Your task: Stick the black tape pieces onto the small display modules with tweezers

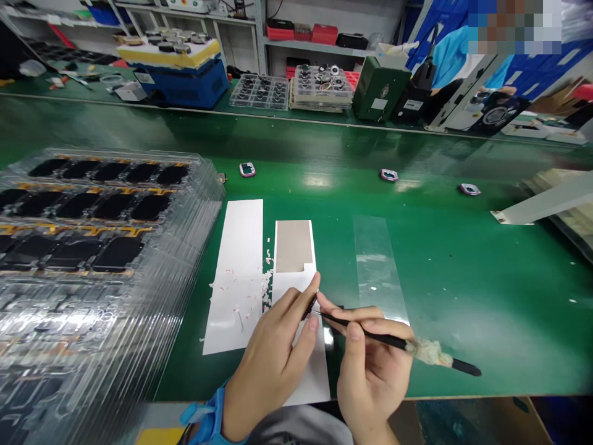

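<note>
Small dark part [309,307] pinched at the tip of my left grip [273,346].
My right grip [377,364] pinches a black tool [388,339]; I see the part only partly, its outline hidden.

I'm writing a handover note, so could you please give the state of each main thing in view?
Left hand: pinching a small dark part.
Right hand: gripping black tweezers.
Black tweezers: tips at the part; contact unclear.
Left white strip: flat, littered.
White scraps: scattered between the strips.
Right white strip: flat, partly hidden.
Gray-beige sheet: flat, one corner notched.
Clear film: flat.
Clear trays: stacked, top one holding black screens.
Pink-rimmed housings: lying apart.
</note>
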Demonstrator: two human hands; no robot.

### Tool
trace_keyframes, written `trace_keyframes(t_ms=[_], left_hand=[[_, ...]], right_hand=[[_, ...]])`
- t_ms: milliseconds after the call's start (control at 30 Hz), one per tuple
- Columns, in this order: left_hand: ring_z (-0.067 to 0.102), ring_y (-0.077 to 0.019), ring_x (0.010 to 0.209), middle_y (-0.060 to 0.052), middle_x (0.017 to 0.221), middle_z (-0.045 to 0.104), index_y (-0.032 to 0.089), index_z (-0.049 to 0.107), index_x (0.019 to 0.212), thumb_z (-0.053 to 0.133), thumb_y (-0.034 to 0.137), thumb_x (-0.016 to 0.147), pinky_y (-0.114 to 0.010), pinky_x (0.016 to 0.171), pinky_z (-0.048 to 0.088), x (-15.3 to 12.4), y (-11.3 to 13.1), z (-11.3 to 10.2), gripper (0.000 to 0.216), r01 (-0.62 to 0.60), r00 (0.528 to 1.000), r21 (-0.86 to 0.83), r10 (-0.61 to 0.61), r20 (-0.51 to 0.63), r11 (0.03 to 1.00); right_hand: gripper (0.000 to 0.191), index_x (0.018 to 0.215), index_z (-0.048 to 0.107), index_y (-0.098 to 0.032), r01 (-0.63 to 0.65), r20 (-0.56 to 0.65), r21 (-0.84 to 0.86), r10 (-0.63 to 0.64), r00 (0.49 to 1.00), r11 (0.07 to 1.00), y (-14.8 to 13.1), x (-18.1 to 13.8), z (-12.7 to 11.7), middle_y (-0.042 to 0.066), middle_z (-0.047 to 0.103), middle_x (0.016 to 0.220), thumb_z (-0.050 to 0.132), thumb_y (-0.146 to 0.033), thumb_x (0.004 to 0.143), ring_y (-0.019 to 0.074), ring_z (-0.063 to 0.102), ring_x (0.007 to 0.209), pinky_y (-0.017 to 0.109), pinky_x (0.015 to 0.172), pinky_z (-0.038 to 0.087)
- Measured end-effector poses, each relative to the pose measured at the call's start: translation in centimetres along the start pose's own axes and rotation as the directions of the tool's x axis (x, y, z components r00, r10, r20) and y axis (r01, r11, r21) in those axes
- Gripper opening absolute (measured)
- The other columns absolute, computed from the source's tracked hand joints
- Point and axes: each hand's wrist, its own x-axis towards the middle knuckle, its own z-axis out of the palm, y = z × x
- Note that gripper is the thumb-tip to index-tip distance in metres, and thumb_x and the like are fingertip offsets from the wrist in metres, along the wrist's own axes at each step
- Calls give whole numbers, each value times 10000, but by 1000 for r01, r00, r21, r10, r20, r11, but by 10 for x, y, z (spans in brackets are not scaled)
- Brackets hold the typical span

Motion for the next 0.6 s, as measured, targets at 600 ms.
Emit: trace_keyframes(t_ms=[600], left_hand=[[563, -229, 1006, -66, 1100, 572, 334, 282, 1530, 299, 256, 1046, -381, 869, 470, -1, -1, 1, 490, 31, 999, 21, -32, 10, 999]], right_hand=[[174, 1007, 476, -261, 22, 15, -26, -21, 1000, 999, 1, -1, 0, 22, 669, 947, 455, -91, 976, 205, 725, 995, 425, 801, 662]])
